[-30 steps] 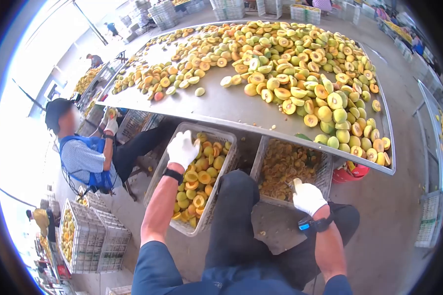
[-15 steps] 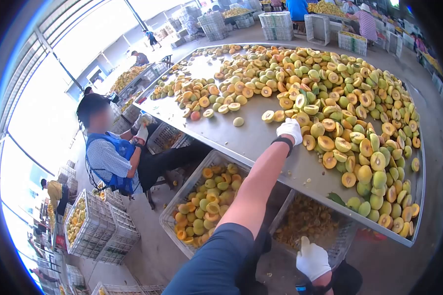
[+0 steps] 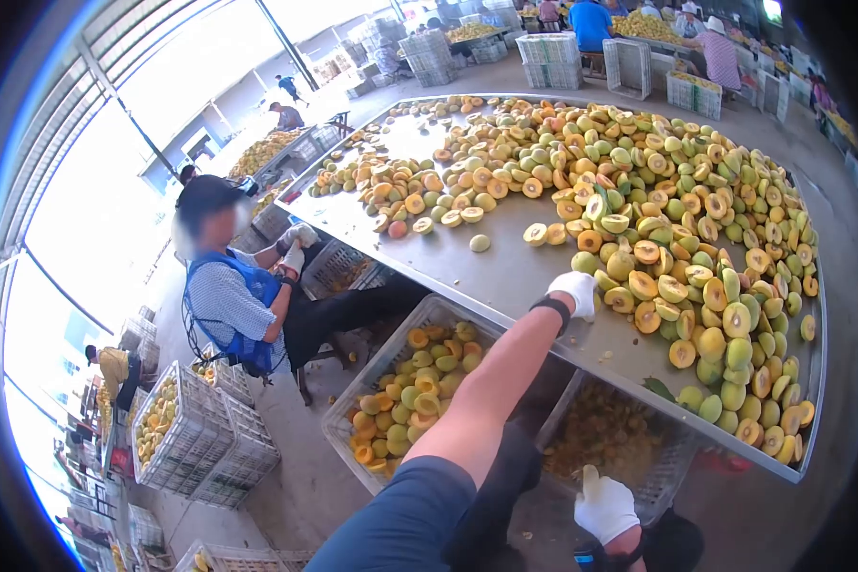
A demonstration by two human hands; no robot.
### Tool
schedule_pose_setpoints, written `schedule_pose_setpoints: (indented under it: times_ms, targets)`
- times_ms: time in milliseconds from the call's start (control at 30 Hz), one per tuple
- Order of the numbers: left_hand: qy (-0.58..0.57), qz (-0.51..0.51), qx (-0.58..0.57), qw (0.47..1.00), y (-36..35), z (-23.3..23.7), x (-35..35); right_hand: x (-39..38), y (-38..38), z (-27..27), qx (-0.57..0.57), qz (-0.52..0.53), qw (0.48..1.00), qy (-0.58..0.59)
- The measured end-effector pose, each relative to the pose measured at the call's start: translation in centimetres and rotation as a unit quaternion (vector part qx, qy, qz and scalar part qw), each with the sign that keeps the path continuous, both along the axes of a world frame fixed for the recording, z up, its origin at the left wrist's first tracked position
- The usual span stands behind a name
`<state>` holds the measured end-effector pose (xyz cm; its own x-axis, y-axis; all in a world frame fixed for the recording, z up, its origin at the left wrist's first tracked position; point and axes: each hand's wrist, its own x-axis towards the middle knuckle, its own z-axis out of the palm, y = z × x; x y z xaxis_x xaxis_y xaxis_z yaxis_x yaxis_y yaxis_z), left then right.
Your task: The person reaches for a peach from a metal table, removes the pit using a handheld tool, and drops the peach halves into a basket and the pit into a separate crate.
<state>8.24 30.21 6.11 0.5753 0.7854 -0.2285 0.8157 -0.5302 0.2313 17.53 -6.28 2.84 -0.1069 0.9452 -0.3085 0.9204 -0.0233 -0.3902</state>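
Note:
My left hand (image 3: 574, 293), in a white glove with a dark wristband, rests low over the metal table (image 3: 505, 272). Its fingers curl downward, and what they hold is hidden. Just beyond and to the right lies a heap of halved yellow-green stone fruit (image 3: 672, 286), like peaches or apricots, many with pits showing. My right hand (image 3: 607, 508), also gloved in white, is closed low at the bottom right. Something pale may stick up from it, too small to name. Behind it stands a crate of brown scraps (image 3: 605, 434) under the table edge.
A crate of pitted fruit halves (image 3: 415, 396) stands left of my arm. A seated person in a blue vest (image 3: 238, 296) works at the table's left side. Stacked crates (image 3: 205, 439) stand at lower left. A green leaf (image 3: 658, 388) lies near the table's front edge.
My left hand has drawn back from the fruit heap toward the table's near edge. The whole view has shifted slightly. My right hand stays in about the same place.

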Motion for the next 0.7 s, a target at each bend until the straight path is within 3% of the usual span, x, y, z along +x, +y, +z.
schedule_pose_setpoints:
  times_ms: [100, 200, 267, 333, 367, 400, 433, 467, 533, 667, 700]
  targets:
    - [-0.002, -0.028, 0.005, 1.000, -3.0, 0.2, -0.5, 0.0, 0.1, -0.8, -0.003, 0.012, 1.000, -0.004]
    - [-0.075, 0.027, 0.037, 0.996, -5.8, 1.7, -1.3, 0.3, -0.2, -0.4, -0.026, 0.007, 1.000, -0.009]
    - [-0.205, 0.039, 0.037, 0.977, -8.2, 3.5, -2.5, 0.8, -0.9, -1.2, 0.023, -0.021, 0.999, 0.034]
    - [-0.442, 0.069, -0.225, 0.865, -9.8, 3.5, -4.0, 1.2, -1.4, -1.9, 0.029, -0.054, 0.997, 0.039]
    - [-0.487, 0.079, -0.326, 0.806, -12.1, 4.9, -5.7, 1.4, -1.5, -1.9, 0.050, -0.052, 0.996, 0.055]
    - [-0.559, 0.068, -0.453, 0.692, -13.8, 4.5, -6.8, 1.6, -1.6, -1.5, 0.078, -0.059, 0.992, 0.085]
    - [-0.596, 0.096, -0.533, 0.593, -16.8, 5.4, -7.9, 1.5, -1.4, -1.6, 0.100, -0.084, 0.983, 0.128]
    - [-0.621, 0.062, -0.582, 0.521, -18.2, 5.2, -8.8, 1.0, -1.4, 0.3, 0.119, -0.114, 0.973, 0.164]
    - [-0.661, 0.107, -0.639, 0.380, -22.3, 5.1, -9.8, 0.5, -1.7, 1.8, 0.201, -0.148, 0.939, 0.238]
    - [-0.664, 0.132, -0.632, 0.378, -27.0, 2.9, -10.6, -2.0, -3.0, 7.3, 0.250, -0.176, 0.910, 0.278]
    - [-0.661, 0.138, -0.603, 0.425, -27.9, 2.3, -10.5, -2.7, -3.4, 8.2, 0.273, -0.168, 0.906, 0.277]
